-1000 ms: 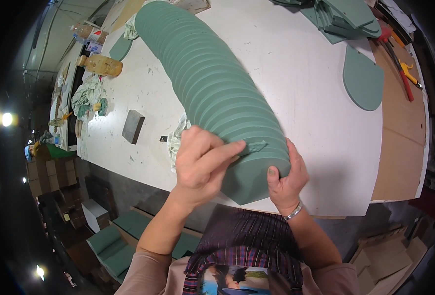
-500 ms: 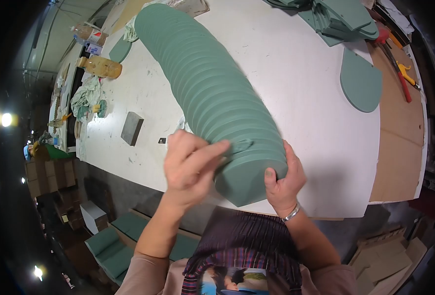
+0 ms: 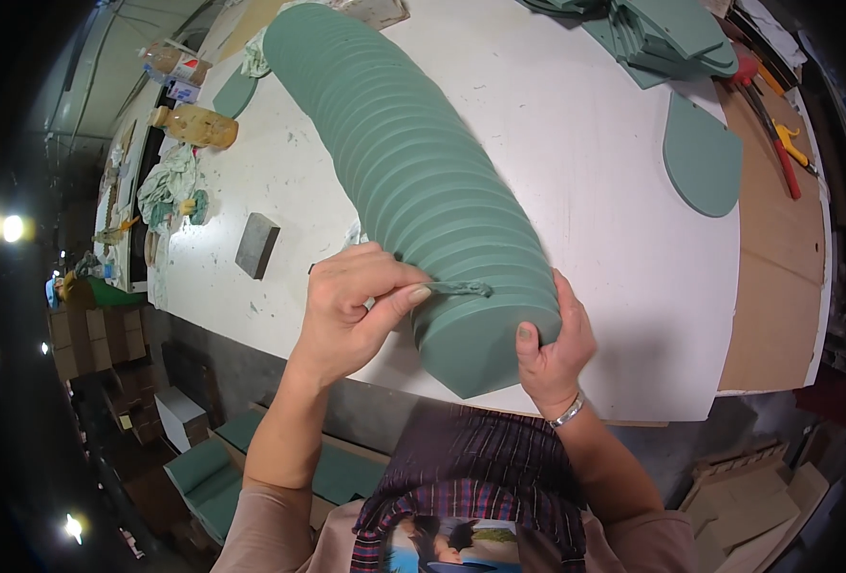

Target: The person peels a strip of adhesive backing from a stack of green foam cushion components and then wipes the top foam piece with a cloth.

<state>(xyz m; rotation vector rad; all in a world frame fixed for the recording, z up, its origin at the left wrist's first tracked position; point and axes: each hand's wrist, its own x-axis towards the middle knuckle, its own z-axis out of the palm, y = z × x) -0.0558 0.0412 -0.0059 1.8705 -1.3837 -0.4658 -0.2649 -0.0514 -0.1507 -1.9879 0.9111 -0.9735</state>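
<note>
A long overlapping row of green, round-edged panels [image 3: 413, 158] runs across the white table from the far left towards me. Between thumb and fingers, my left hand [image 3: 351, 310] pinches a thin strip with a lumpy green tip [image 3: 466, 287]. That tip lies over the panel edges just behind the nearest panel. I cannot make out whether the strip is a small brush. My right hand [image 3: 555, 349] grips the near end of the row at its right side, thumb on the front panel's face and fingers along the edges.
On the white table [image 3: 614, 220], a grey block [image 3: 257, 245] lies to the left. Beyond it are a crumpled rag [image 3: 167, 181] and a bottle of yellowish liquid [image 3: 194, 126]. A loose green panel [image 3: 703, 158], stacked green pieces [image 3: 647, 38] and red-handled pliers [image 3: 781, 158] are at the right.
My left hand has shifted slightly left and turned, drawing the strip's tip a little towards me. My right hand and the panels have stayed nearly in place.
</note>
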